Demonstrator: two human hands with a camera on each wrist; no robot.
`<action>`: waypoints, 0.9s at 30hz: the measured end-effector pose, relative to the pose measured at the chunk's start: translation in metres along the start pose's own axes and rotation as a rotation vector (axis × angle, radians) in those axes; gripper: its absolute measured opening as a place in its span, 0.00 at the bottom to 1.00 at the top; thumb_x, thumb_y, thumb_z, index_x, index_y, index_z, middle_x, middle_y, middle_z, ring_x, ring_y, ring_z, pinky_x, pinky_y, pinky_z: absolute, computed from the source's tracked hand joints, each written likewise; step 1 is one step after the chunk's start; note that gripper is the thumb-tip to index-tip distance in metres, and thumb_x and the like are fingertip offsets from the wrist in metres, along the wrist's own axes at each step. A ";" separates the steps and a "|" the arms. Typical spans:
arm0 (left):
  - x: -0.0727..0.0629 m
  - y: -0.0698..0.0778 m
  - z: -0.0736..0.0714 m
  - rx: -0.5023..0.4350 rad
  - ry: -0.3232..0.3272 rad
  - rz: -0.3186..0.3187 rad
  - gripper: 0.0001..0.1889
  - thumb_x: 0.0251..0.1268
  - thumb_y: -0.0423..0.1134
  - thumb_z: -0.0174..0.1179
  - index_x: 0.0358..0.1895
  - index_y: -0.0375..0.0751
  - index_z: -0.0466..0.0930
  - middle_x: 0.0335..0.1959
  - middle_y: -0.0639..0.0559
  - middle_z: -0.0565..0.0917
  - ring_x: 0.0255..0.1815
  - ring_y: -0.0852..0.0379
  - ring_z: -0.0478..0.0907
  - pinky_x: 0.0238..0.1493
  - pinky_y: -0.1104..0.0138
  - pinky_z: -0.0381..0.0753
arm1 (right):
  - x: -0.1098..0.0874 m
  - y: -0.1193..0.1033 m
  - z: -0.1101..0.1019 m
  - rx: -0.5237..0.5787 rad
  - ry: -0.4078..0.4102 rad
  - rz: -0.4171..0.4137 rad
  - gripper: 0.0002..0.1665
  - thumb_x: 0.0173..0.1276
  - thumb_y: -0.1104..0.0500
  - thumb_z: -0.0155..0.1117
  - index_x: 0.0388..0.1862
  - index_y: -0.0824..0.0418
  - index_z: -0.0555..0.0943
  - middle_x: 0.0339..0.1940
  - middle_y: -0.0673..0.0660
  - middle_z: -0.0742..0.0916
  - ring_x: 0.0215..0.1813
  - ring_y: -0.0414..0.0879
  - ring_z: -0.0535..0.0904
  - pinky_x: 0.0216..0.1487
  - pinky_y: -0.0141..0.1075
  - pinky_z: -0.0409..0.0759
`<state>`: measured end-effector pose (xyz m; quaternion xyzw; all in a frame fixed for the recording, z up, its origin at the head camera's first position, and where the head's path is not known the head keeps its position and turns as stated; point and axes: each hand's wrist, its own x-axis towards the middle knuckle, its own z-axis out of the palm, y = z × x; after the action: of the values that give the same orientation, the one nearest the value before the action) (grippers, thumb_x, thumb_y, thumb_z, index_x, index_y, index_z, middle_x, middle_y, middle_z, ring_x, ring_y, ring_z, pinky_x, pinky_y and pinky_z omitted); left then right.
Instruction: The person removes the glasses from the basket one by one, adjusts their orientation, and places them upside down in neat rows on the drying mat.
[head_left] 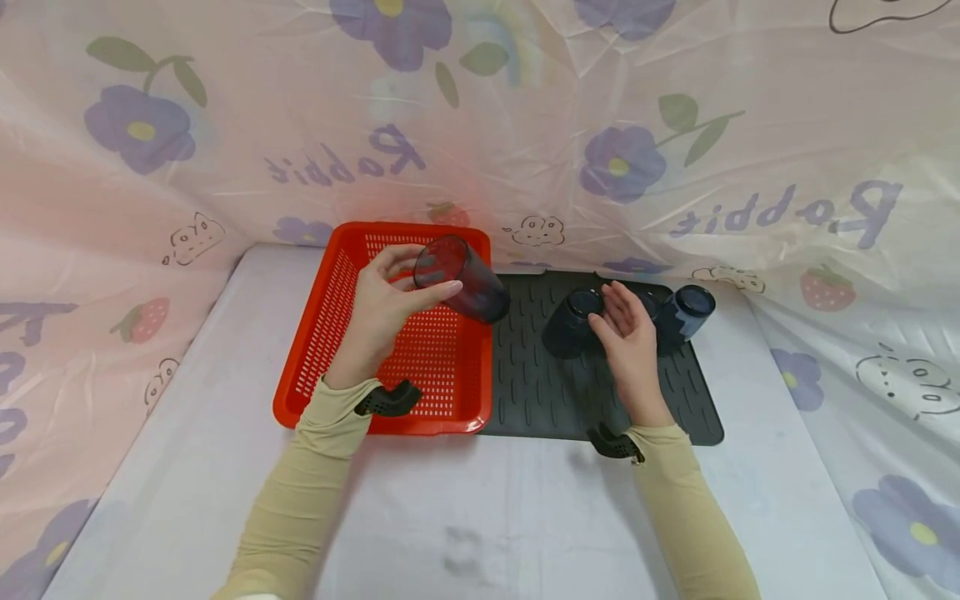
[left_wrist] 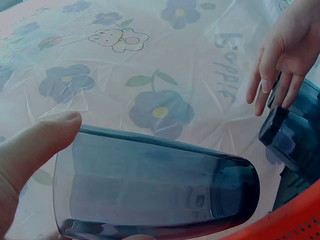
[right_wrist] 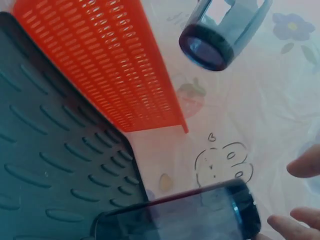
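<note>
My left hand (head_left: 372, 317) grips a dark tinted drinking glass (head_left: 474, 287) near its rim, thumb on one side and fingers on the other. The glass is tilted above the right part of the red basket (head_left: 489, 367), its thick base pointing right and down. Over the dark drying mat (head_left: 525, 392), my right hand (head_left: 630, 354) has its fingers extended beside an upside-down glass (head_left: 570, 325). In the right wrist view a gap shows between the fingertips (right_wrist: 305, 165) and that glass (right_wrist: 180, 215). Another upside-down glass (head_left: 684, 317) stands right of the hand; one more is partly hidden behind it.
The basket has slotted walls and sits left of the mat, their edges meeting. Both rest on a white tabletop (head_left: 465, 517). A patterned sheet (head_left: 510, 158) with flowers and rabbits hangs close behind them and along both sides.
</note>
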<state>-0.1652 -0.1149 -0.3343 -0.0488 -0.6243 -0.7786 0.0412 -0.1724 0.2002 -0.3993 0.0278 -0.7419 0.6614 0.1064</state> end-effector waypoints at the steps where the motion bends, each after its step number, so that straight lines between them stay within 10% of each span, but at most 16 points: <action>1: 0.000 0.000 0.001 -0.008 0.002 -0.002 0.30 0.48 0.31 0.74 0.56 0.36 0.72 0.50 0.36 0.76 0.43 0.46 0.82 0.40 0.60 0.84 | -0.001 -0.002 0.000 0.003 0.005 0.001 0.35 0.68 0.67 0.60 0.72 0.60 0.62 0.70 0.60 0.69 0.72 0.50 0.62 0.68 0.41 0.63; 27: 0.001 -0.004 0.031 -0.088 -0.019 -0.027 0.29 0.50 0.33 0.74 0.56 0.38 0.71 0.50 0.40 0.77 0.40 0.47 0.83 0.40 0.57 0.83 | -0.014 -0.024 0.020 0.302 -0.171 0.021 0.25 0.79 0.59 0.42 0.72 0.65 0.61 0.69 0.65 0.69 0.70 0.55 0.63 0.70 0.46 0.59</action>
<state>-0.1656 -0.0839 -0.3311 -0.0496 -0.5902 -0.8054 0.0228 -0.1570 0.1756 -0.3806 0.0918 -0.6407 0.7616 0.0307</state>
